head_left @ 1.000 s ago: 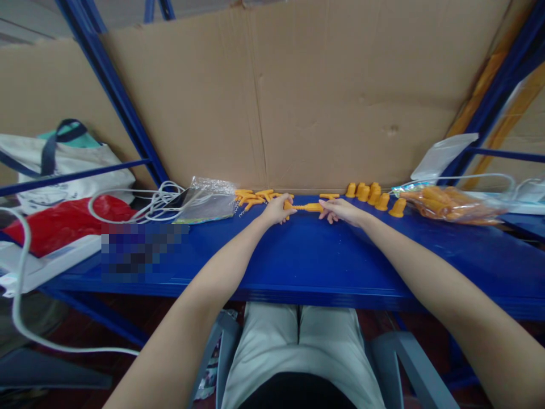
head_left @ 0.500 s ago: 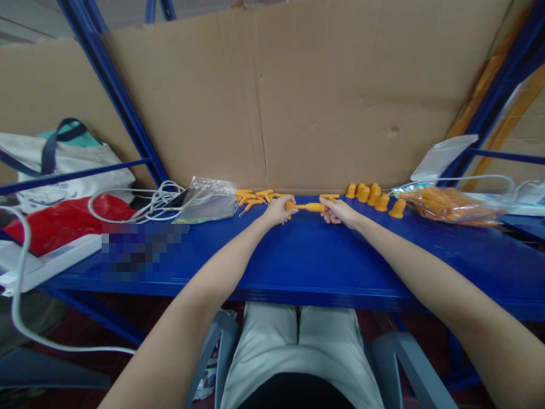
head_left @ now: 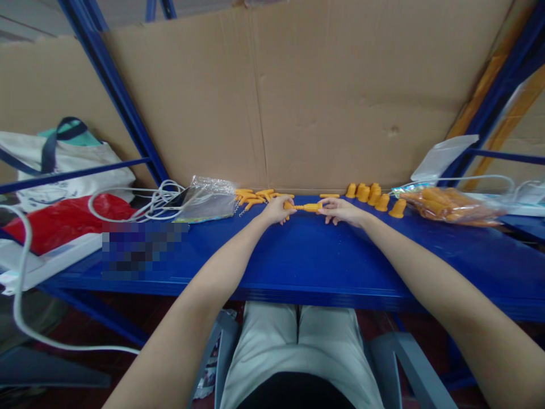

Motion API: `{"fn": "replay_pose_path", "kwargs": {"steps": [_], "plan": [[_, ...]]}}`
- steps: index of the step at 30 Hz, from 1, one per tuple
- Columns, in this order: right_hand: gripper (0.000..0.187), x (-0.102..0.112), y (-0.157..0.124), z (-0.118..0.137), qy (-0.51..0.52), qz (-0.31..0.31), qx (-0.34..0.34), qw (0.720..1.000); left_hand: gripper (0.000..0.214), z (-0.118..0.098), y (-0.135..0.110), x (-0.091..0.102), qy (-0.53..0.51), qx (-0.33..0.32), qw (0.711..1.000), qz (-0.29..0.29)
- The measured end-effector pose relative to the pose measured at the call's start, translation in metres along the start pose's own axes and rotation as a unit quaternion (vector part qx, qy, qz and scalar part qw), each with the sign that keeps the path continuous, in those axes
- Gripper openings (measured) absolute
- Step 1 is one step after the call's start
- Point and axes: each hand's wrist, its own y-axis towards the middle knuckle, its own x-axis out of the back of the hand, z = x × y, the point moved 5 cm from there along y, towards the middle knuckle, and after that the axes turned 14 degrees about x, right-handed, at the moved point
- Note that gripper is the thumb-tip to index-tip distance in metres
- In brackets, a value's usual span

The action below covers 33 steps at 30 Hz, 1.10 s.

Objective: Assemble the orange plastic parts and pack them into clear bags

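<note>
My left hand (head_left: 277,210) pinches the orange handle end of a corkscrew, just above the blue table. My right hand (head_left: 336,211) grips the wide end of an orange bell-shaped cap (head_left: 313,208) with thumb and fingertips. Cap and corkscrew lie in one line, joined between the two hands; the metal screw is hidden. Behind my left hand lies a pile of orange corkscrews (head_left: 251,197), some with metal spirals showing. A single orange bar (head_left: 329,196) lies behind my right hand. Several orange caps (head_left: 374,196) stand to its right.
A clear bag of orange caps (head_left: 451,204) lies at the right. Left of the corkscrews are a clear plastic bag (head_left: 208,201), white cables (head_left: 159,199), a red bag (head_left: 76,218) and a cloth tote (head_left: 72,165). A cardboard wall (head_left: 319,96) rises behind the blue table (head_left: 306,261).
My right hand's fingers have shifted and loosened on the cap, leaving more of it showing. The left hand has moved slightly left, still on the corkscrew.
</note>
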Motion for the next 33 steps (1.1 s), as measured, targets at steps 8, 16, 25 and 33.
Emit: {"fn": "replay_pose_path", "kwargs": {"steps": [8,16,25,33], "plan": [[0.025,-0.0006,0.0034,-0.0040,-0.018,-0.009,0.002,1.000,0.016,-0.0014,-0.0020,-0.0007,0.012,-0.004,1.000,-0.007],[0.028,-0.0022,0.0017,-0.0004,-0.023,0.016,-0.002,1.000,0.015,-0.0018,-0.0018,-0.0029,0.028,-0.021,0.999,-0.011],[0.038,-0.0048,0.0002,0.0028,-0.025,0.027,-0.007,0.999,0.016,-0.0015,-0.0010,-0.0030,0.036,-0.030,0.999,-0.015],[0.040,-0.0051,-0.0011,0.0048,-0.030,0.026,-0.020,0.999,0.016,-0.0023,-0.0025,-0.0031,0.052,-0.035,0.998,-0.026]]}}
